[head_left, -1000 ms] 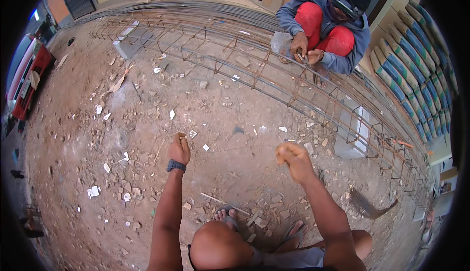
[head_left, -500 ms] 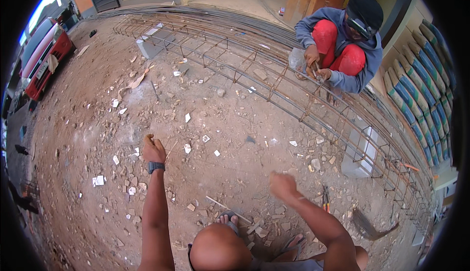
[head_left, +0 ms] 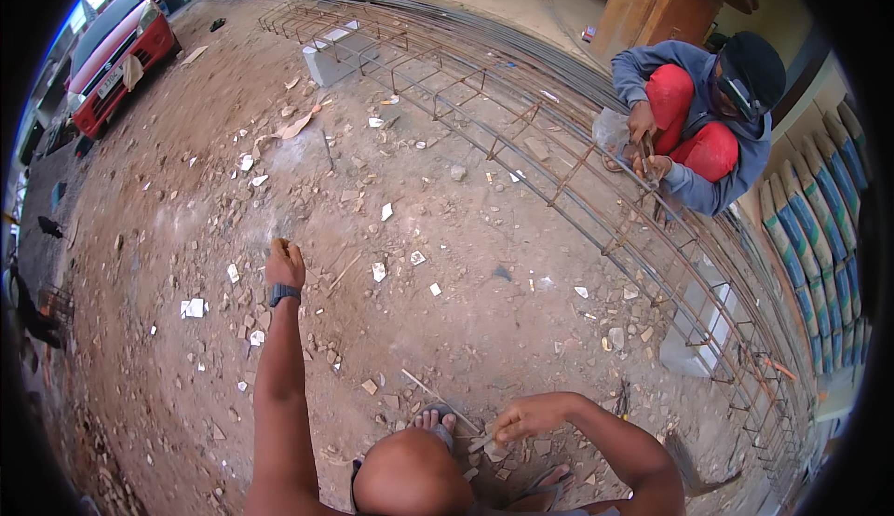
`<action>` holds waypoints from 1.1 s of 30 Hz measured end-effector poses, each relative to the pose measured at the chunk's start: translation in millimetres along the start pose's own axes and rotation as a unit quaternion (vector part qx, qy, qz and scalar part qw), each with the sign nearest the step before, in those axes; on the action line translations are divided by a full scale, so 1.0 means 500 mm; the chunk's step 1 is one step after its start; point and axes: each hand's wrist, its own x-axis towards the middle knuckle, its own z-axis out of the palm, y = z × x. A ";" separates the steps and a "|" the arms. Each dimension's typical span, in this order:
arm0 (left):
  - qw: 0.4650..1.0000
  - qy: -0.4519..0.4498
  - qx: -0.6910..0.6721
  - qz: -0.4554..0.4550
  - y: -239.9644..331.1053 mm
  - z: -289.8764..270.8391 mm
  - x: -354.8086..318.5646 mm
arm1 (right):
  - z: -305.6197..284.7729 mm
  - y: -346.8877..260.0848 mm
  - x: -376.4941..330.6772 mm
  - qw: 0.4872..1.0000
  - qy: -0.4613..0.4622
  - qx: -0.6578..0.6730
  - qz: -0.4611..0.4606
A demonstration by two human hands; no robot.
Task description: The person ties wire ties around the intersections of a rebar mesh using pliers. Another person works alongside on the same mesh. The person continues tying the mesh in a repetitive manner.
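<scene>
Licence plate [head_left: 110, 83] on the front of the red car [head_left: 114, 39], far left corner of the dirt ground [head_left: 521, 339]: I see dark characters, too small to read reliably. Stacked sacks [head_left: 825, 274], right edge: I can't make out lettering on their blue-green bands [head_left: 790, 229].

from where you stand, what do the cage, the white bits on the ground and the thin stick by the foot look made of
The cage is likely steel: thin bars, dull rusty brown and dark gray. The white bits may be ceramic tile: flat, smooth-looking, with straight edges. The stick seems wood or reed, pale and matte; can't tell which.
</scene>
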 end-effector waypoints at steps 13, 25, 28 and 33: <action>0.864 -0.229 -0.398 -0.205 -0.177 -0.025 0.094 | -0.139 -0.179 -0.109 0.948 -0.166 0.262 -0.069; 0.825 -0.300 -0.432 -0.206 -0.134 -0.114 0.087 | -0.272 -0.049 -0.212 0.895 0.263 0.344 -0.106; 0.691 -0.452 -0.543 -0.153 -0.030 -0.079 0.062 | -0.330 0.054 -0.285 0.894 0.415 0.136 0.100; 0.679 -0.289 -0.644 -0.202 -0.069 -0.088 0.103 | -0.277 -0.004 -0.416 0.973 0.105 0.146 0.146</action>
